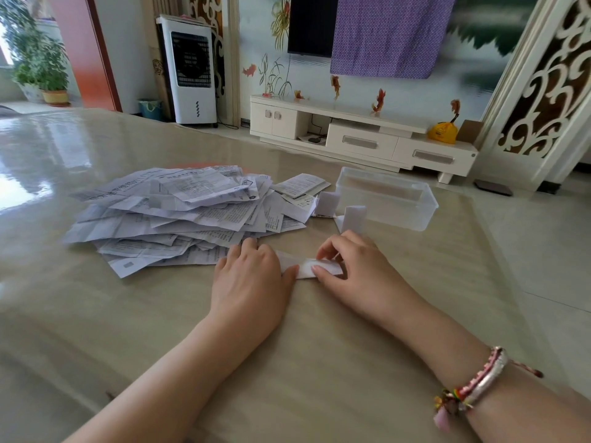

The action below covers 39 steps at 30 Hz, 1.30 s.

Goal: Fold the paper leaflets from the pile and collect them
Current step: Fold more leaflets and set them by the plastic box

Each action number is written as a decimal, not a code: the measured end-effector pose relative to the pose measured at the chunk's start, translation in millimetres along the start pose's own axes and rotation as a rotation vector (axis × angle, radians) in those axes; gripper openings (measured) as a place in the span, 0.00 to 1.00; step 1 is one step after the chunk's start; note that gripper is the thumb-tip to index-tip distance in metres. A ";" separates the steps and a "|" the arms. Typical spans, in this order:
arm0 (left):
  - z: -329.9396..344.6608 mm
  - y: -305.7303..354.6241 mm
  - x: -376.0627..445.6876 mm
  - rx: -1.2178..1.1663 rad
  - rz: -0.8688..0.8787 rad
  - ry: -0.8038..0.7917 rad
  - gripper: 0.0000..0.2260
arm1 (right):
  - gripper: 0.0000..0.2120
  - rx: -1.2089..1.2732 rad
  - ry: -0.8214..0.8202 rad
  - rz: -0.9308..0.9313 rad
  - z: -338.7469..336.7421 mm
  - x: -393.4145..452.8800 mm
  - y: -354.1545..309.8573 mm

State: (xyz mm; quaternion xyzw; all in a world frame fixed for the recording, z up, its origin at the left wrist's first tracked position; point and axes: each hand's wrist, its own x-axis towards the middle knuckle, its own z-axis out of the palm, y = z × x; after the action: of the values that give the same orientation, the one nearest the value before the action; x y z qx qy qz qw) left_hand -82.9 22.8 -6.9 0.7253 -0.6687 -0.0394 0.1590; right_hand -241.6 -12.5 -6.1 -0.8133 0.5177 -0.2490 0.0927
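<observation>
you are midway through folding one leaflet (311,268) on the table (319,362), just in front of the pile (172,212). your left hand (252,279) lies on its left end with fingers fairly straight, pressing the paper flat. your right hand (355,270) pinches the right part, thumb and curled fingers closed on the folded strip. the paper looks already narrowed to a strip, so this reads as a later fold or a creasing pass. next you likely need to run the crease firm, then lift the piece to the clear box (388,199), which sits beyond your right hand. two small folded pieces (351,217) stand just beside the box, not in it, so they probably need collecting too.
</observation>
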 end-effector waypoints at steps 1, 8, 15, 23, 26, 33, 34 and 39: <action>0.1 0.2 0.2 0.009 -0.001 -0.002 0.19 | 0.12 -0.051 0.008 0.015 2.2 0.0 -3.3; 0.3 0.8 -0.2 0.016 -0.004 -0.005 0.19 | 0.18 -0.206 0.021 0.141 4.7 -3.0 -15.7; 2.0 0.1 0.6 0.009 -0.003 -0.001 0.19 | 0.12 -0.154 -0.029 0.247 1.1 -5.4 -15.4; 2.0 -0.3 1.7 0.001 -0.009 0.002 0.19 | 0.13 -0.126 0.022 0.219 1.2 -4.8 -15.1; 2.0 -0.5 1.7 0.000 -0.007 0.007 0.19 | 0.13 -0.112 0.028 0.172 3.6 -5.2 -16.2; 2.1 -2.1 -2.5 -0.059 -0.007 0.082 0.16 | 0.14 -0.178 -0.014 0.190 2.3 -6.4 -12.4; 2.5 -2.9 -3.1 -0.072 -0.008 0.095 0.16 | 0.14 -0.172 -0.025 0.192 1.7 -6.0 -11.8; 4.0 -4.4 -3.0 -0.093 0.002 0.099 0.16 | 0.22 -0.124 -0.068 0.069 -2.2 -5.8 -9.6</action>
State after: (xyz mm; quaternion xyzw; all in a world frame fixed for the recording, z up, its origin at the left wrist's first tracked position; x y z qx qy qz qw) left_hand -80.0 25.2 -12.4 0.7174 -0.6582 -0.0343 0.2257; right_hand -237.0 -2.8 -2.1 -0.8072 0.5563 -0.1851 0.0680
